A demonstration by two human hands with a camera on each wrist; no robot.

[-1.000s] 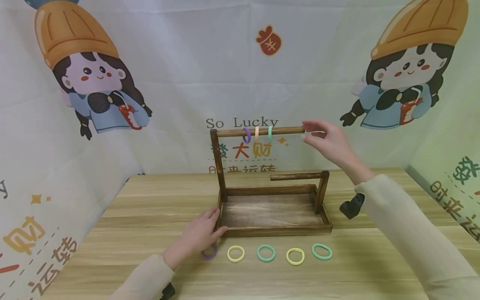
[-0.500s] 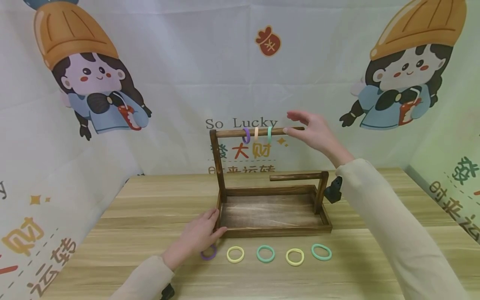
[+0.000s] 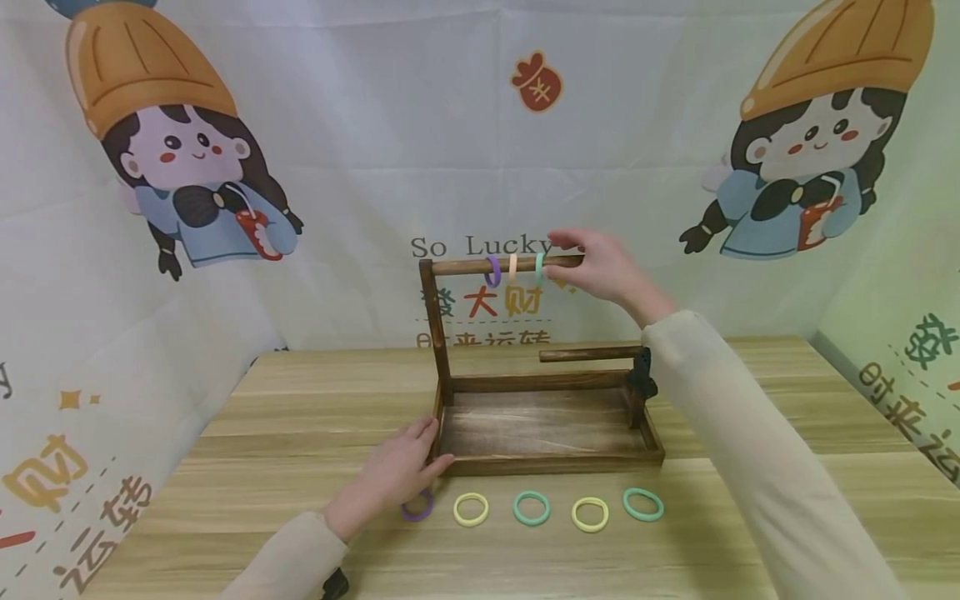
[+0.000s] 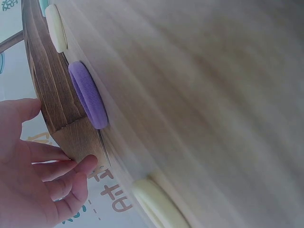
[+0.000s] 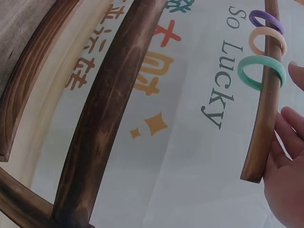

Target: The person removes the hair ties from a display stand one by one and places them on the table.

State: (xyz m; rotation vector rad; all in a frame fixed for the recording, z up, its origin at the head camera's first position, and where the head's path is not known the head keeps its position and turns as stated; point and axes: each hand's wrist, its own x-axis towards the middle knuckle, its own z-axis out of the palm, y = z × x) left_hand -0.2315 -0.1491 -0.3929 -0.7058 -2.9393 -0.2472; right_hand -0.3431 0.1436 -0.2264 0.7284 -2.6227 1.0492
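Observation:
A dark wooden rack [image 3: 551, 467] stands on the table, with a tray base, a tall bar and a lower bar. My left hand [image 3: 393, 467] rests against the tray's front left corner, thumb at the front and fingers along the end. On the tall bar hang a purple hair tie [image 3: 492, 272], a peach hair tie [image 5: 251, 40] and a teal hair tie [image 5: 247, 78]. My right hand [image 3: 600, 267] is around the bar's free end, fingers loosely bent and apart. Its thumb is close to the teal hair tie; contact is unclear. Nothing hangs on the lower bar [image 3: 585, 354].
Along the front of the rack lie a purple hair tie [image 4: 88, 95], yellow hair ties [image 3: 471, 522] [image 3: 590, 527] and teal hair ties [image 3: 532, 521] [image 3: 643, 517]. Another pale yellow hair tie [image 4: 159, 204] shows in the left wrist view. A printed cloth [image 3: 360, 125] hangs behind the table.
My right hand has moved left along the tall bar, from its free end to beside the teal hair tie. The left hand and the hair ties have not visibly moved.

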